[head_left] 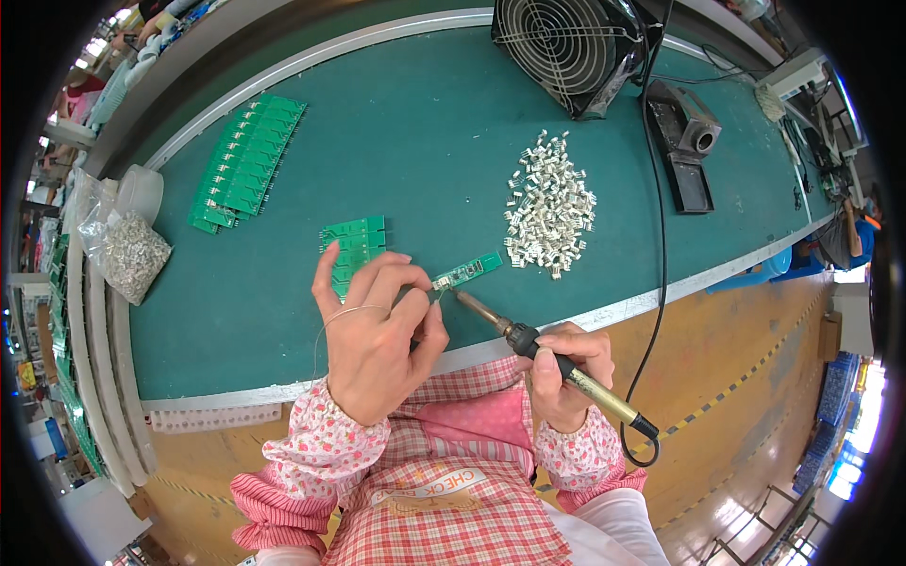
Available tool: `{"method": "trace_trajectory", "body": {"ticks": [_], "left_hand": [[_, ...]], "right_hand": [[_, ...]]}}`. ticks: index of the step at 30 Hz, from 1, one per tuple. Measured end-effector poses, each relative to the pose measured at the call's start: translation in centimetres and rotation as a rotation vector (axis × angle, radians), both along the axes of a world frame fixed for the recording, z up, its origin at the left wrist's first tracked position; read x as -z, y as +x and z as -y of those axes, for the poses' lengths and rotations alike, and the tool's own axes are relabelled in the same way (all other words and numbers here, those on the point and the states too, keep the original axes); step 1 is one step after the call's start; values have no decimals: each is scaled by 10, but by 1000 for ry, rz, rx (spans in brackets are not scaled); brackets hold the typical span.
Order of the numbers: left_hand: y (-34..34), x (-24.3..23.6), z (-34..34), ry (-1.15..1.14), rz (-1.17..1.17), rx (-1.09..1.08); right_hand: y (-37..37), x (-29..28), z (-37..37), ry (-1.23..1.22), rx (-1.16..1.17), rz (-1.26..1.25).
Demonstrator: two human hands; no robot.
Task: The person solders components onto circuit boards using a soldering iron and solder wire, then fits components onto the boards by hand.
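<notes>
Left hand [373, 330]: fingers pinched narrow around a thin solder wire [344, 313], its end brought to the near end of a small green circuit board [468, 271].
Right hand [564, 373]: fingers wrapped closed around the handle of a soldering iron [538, 351]; the tip touches the board's near end.
Circuit board: lies flat on the green desk [425, 141], near its front edge, just beside the left fingertips.
Connectors: a pile of small white parts [550, 203] just behind the board.
Other boards: a short stack [354, 243] behind the left hand; a long row [247, 160] farther left.
Fan [566, 47]: at the desk's far edge.
Bag [127, 250]: clear, holding white parts, at the left edge.
</notes>
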State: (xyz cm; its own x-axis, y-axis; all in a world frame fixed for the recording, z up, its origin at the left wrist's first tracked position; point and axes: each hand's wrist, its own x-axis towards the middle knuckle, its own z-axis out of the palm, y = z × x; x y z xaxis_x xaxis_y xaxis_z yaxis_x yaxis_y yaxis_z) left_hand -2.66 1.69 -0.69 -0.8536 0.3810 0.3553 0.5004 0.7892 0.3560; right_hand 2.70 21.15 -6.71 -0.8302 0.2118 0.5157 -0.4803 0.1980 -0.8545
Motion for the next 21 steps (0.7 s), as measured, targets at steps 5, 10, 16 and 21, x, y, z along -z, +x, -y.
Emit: {"method": "trace_trajectory", "body": {"ticks": [5, 10, 16, 21], "left_hand": [[-1, 2, -2, 0, -5, 7], [-2, 3, -4, 4, -8, 4], [-2, 6, -5, 9, -25, 0], [-3, 7, -5, -2, -18, -4]], "right_hand": [[-1, 0, 1, 14, 8, 3], [0, -2, 2, 29, 4, 10], [-1, -2, 1, 134, -7, -86], [1, 0, 2, 80, -6, -29]]}}
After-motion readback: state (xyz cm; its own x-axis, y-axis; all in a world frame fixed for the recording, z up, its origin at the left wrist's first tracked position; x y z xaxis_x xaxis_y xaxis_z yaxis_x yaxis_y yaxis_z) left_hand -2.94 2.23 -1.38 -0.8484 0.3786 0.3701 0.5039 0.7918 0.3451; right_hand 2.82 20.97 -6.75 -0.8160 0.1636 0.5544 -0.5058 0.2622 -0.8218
